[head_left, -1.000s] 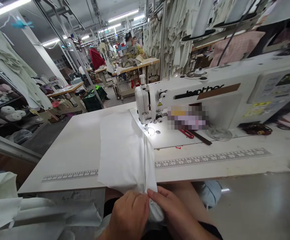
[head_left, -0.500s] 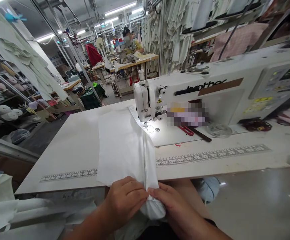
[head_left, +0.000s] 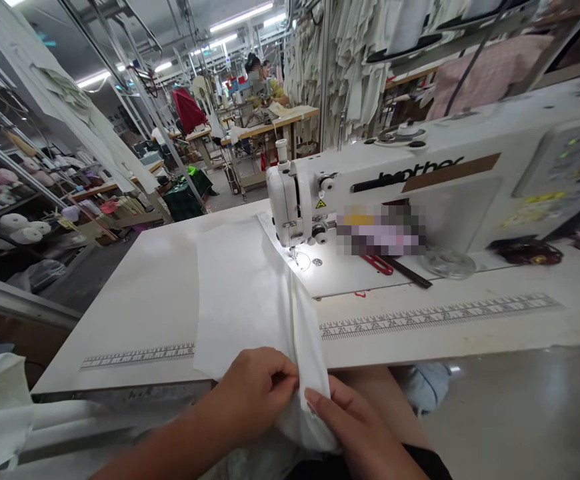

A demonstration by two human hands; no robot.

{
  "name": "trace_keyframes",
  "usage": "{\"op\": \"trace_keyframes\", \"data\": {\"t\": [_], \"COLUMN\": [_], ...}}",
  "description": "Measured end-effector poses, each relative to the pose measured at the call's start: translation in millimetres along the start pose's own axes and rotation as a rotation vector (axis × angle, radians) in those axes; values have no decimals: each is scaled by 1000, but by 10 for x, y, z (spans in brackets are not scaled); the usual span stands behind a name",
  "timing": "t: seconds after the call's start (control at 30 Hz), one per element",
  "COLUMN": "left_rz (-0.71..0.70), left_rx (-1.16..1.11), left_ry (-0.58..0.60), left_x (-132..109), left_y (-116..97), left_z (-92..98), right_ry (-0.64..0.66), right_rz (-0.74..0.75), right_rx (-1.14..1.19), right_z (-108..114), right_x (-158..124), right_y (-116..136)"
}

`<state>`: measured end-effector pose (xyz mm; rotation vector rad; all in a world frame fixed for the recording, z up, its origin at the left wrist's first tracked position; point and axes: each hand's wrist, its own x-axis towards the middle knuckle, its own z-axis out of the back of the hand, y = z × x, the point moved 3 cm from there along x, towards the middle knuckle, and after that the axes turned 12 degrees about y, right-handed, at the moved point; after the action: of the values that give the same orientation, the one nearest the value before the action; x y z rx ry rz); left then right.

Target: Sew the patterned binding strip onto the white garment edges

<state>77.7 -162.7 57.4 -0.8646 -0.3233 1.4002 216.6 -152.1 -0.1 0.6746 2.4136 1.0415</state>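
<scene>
The left hand (head_left: 255,393) has its grip closed on a white cloth (head_left: 243,300), which lies on the worktop (head_left: 135,300) at six o'clock. The right hand (head_left: 355,427) grips the cloth's folded edge just beside it. The cloth's far end reaches the sewing machine (head_left: 285,207) at twelve o'clock.

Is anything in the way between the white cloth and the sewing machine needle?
Nothing visible. The white cloth lies on the machine table and runs from the left hand and right hand up to the needle of the Brother sewing machine.
</scene>
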Motion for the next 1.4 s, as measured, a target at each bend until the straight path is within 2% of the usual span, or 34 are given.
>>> {"op": "trace_keyframes", "data": {"t": [0.1,0.23,0.3,0.47,0.63,0.7,0.77,0.83,0.93,1.0,1.1,1.2,1.23,1.3,1.37,1.4], "left_rz": [-112,-451,-543,-623,-623,-589,-491,-300,83,255,331,347,317,133,-225,-405], "left_rx": [-8,9,9,61,134,107,-2,-166,-445,-648,-841,-820,-742,-455,-90,84], "left_ry": [-80,-245,-293,-380,-336,-288,-222,-138,33,125,204,333,326,178,52,67], "left_x": [-38,-171,-198,-162,-167,-180,-177,-148,-80,-31,54,153,205,357,526,601], "left_y": [9,64,113,159,132,122,119,124,128,111,94,97,85,-5,-214,-326], "left_z": [18,-71,-163,-264,-208,-198,-187,-167,-142,-131,-111,-66,-18,139,260,265], "right_ry": [23,44,59,72,68,75,63,40,25,43,68,41,29,15,-11,-22], "right_rz": [6,-23,-33,-39,-43,-46,-37,-24,-3,35,109,149,164,199,230,244], "right_rx": [53,84,75,-7,-15,-38,-80,-155,-290,-370,-482,-587,-623,-703,-803,-876], "right_z": [31,110,136,143,123,112,102,91,74,63,49,33,23,0,7,30], "right_x": [-19,-13,-4,17,28,28,21,6,-18,-25,-20,-18,-22,-42,-72,-86], "right_y": [-8,-97,-133,-122,-72,-64,-52,-30,19,58,118,170,186,213,235,248]}}
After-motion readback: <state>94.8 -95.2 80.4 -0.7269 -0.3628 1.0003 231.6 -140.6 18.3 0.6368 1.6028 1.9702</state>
